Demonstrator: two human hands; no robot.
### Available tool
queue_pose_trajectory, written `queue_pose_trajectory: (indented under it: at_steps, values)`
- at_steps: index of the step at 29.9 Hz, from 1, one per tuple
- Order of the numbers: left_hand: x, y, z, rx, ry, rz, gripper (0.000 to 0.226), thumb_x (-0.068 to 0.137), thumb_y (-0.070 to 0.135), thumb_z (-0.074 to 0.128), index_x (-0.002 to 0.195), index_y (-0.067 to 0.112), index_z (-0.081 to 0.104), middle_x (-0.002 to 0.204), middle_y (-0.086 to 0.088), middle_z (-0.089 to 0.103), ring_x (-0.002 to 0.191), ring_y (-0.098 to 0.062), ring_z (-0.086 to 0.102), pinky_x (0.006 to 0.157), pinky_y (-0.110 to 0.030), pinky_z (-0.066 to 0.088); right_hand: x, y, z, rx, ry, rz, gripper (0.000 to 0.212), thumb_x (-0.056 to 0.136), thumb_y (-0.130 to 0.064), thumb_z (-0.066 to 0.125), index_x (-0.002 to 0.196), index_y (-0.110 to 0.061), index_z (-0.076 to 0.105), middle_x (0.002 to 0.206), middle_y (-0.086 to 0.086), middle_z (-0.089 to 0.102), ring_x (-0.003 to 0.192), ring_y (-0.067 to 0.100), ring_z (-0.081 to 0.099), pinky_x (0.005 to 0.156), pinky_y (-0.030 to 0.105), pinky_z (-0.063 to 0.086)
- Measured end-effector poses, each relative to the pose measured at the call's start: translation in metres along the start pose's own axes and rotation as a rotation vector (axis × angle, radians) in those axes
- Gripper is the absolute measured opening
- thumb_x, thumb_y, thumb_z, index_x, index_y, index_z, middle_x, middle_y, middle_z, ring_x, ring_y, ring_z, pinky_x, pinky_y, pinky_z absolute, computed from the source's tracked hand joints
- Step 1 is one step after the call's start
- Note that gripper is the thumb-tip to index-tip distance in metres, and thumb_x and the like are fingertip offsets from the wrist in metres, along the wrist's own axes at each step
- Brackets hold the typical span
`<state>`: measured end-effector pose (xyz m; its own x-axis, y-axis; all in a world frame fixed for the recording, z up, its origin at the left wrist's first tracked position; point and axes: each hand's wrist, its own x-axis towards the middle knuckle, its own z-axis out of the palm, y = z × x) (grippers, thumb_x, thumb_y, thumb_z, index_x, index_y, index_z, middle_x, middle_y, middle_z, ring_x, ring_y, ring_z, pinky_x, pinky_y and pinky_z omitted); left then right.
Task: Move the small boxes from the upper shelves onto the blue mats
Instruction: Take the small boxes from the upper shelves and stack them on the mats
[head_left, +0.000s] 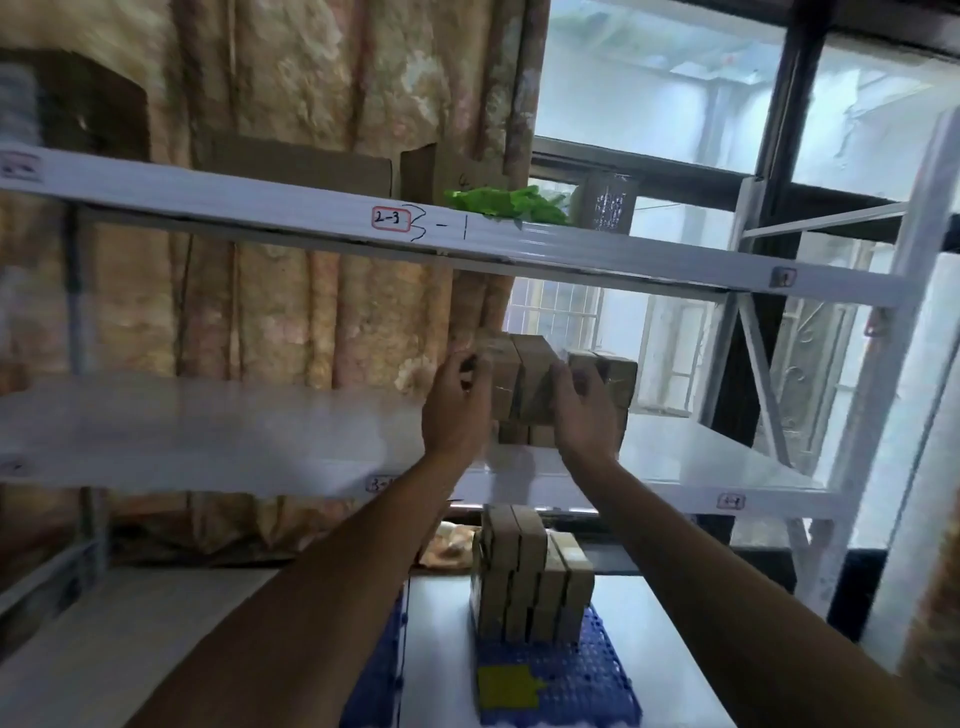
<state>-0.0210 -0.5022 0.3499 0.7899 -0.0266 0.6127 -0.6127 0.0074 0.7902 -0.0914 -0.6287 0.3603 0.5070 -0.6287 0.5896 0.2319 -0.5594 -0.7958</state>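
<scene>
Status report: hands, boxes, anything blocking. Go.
Left hand and right hand clamped on a block of small boxes at the middle shelf. Stack already on blue mat. Nothing blocking.

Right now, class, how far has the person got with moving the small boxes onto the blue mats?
Done: a stack of brown boxes already stands on the blue mat.
In hand: the left hand and right hand clasp a block of boxes on the middle shelf.
Left: more boxes wait behind; a second blue mat shows no boxes.
</scene>
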Motion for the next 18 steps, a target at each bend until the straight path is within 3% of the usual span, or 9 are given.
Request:
queue_pose_trajectory:
  at_steps: [3, 8, 10, 13, 15, 18]
  values:
    - [-0.046, 0.006, -0.027, 0.062, 0.086, -0.007, 0.034, 0.098, 0.06, 0.04, 0.118, 0.039, 0.057, 0.113, 0.013, 0.066, 0.098, -0.011, 0.063, 0.085, -0.035, 0.052, -0.051, -0.007, -0.01, 0.082, -0.057, 0.007, 0.033, 0.097, -0.061, 0.051, 0.102, -0.03, 0.062, 0.093, -0.016, 0.066, 0.09, 0.009, 0.066, 0.085, 0.037, 0.056]
    - [-0.131, -0.019, -0.08, 0.105, 0.176, -0.026, 0.022, 0.098, 0.057, 0.039, 0.104, 0.041, 0.053, 0.1, 0.013, 0.064, 0.088, -0.008, 0.064, 0.08, -0.042, 0.057, -0.143, -0.002, -0.013, 0.175, -0.206, 0.045, 0.025, 0.098, -0.045, 0.06, 0.098, -0.02, 0.061, 0.093, -0.002, 0.068, 0.087, 0.015, 0.064, 0.073, 0.032, 0.051]
    - [-0.162, -0.039, -0.106, 0.149, 0.203, -0.031, 0.021, 0.1, 0.054, 0.04, 0.108, 0.038, 0.052, 0.099, 0.014, 0.062, 0.089, -0.009, 0.063, 0.078, -0.038, 0.056, -0.177, 0.001, -0.005, 0.189, -0.256, 0.071, 0.022, 0.1, -0.036, 0.06, 0.096, -0.014, 0.06, 0.092, 0.004, 0.067, 0.082, 0.017, 0.061, 0.07, 0.031, 0.047]
    - [-0.209, -0.065, -0.144, 0.237, 0.192, -0.03, 0.008, 0.105, 0.039, 0.045, 0.112, 0.039, 0.048, 0.095, 0.025, 0.056, 0.086, 0.009, 0.058, 0.071, -0.011, 0.046, -0.228, 0.018, 0.016, 0.19, -0.347, 0.153, 0.024, 0.1, -0.039, 0.06, 0.09, -0.017, 0.06, 0.086, 0.001, 0.067, 0.074, 0.011, 0.059, 0.069, 0.029, 0.046]
    - [-0.232, -0.086, -0.166, 0.291, 0.198, -0.096, 0.004, 0.104, 0.044, 0.044, 0.106, 0.043, 0.047, 0.091, 0.024, 0.058, 0.082, 0.009, 0.058, 0.066, -0.012, 0.043, -0.26, 0.037, 0.033, 0.196, -0.402, 0.243, 0.025, 0.097, -0.047, 0.06, 0.089, -0.023, 0.06, 0.084, -0.002, 0.068, 0.078, 0.015, 0.063, 0.072, 0.035, 0.051]
    - [-0.253, -0.131, -0.198, 0.392, 0.215, -0.247, 0.012, 0.102, 0.048, 0.044, 0.102, 0.038, 0.052, 0.087, 0.021, 0.059, 0.082, -0.006, 0.062, 0.065, -0.021, 0.043, -0.309, 0.069, 0.064, 0.167, -0.491, 0.365, 0.024, 0.096, -0.047, 0.061, 0.086, -0.024, 0.06, 0.084, -0.003, 0.068, 0.083, 0.02, 0.065, 0.073, 0.037, 0.051]
